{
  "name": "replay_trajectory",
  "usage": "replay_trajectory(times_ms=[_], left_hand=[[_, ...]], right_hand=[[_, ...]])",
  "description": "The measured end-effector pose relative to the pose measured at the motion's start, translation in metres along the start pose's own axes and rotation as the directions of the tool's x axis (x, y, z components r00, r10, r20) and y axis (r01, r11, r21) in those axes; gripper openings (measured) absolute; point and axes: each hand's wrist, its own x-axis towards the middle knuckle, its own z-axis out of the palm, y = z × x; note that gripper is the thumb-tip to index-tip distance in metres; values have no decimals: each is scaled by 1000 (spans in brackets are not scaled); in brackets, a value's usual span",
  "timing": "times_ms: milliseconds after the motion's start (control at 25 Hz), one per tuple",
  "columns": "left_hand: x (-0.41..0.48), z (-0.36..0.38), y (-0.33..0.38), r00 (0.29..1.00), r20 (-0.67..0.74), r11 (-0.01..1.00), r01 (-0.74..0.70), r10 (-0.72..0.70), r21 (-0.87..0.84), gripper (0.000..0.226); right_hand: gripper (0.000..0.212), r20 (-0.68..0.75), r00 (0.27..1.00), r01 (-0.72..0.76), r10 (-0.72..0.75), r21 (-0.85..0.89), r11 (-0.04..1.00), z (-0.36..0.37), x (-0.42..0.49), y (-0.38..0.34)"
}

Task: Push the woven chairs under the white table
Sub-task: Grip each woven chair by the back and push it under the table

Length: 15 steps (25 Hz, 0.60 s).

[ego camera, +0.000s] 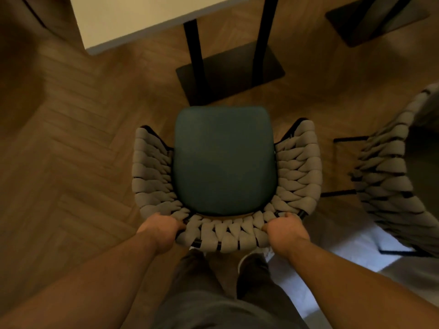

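A woven chair point(297, 167) with grey braided back and arms and a teal seat cushion stands right in front of me. My left hand point(161, 230) grips the left end of its back rim, and my right hand point(286, 230) grips the right end. The white table point(114, 22) is ahead at the top left, its corner short of the chair. The chair's front edge reaches the table's black base plate point(261, 70). A second woven chair point(389, 181) stands at the right edge, partly cut off.
Two black table legs point(194, 53) rise from the base plate. Another dark base point(370, 22) sits at the top right. Herringbone wood floor point(71, 150) spreads to the left; a pale rug or floor patch point(332, 262) lies at the lower right. My legs stand behind the chair.
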Motion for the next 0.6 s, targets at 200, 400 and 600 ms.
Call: replay_trajectory(times_ms=[200, 400, 600], left_hand=[[18, -11, 41, 993, -93, 983, 56, -73, -177, 53], [40, -21, 54, 990, -111, 968, 57, -87, -245, 45], [58, -42, 41, 986, -121, 946, 70, -114, -318, 42]], right_hand=[[28, -59, 997, 56, -58, -32, 998, -8, 14, 64], [35, -94, 994, 49, -57, -85, 995, -29, 24, 98], [33, -100, 994, 38, -50, -116, 993, -64, 46, 115]])
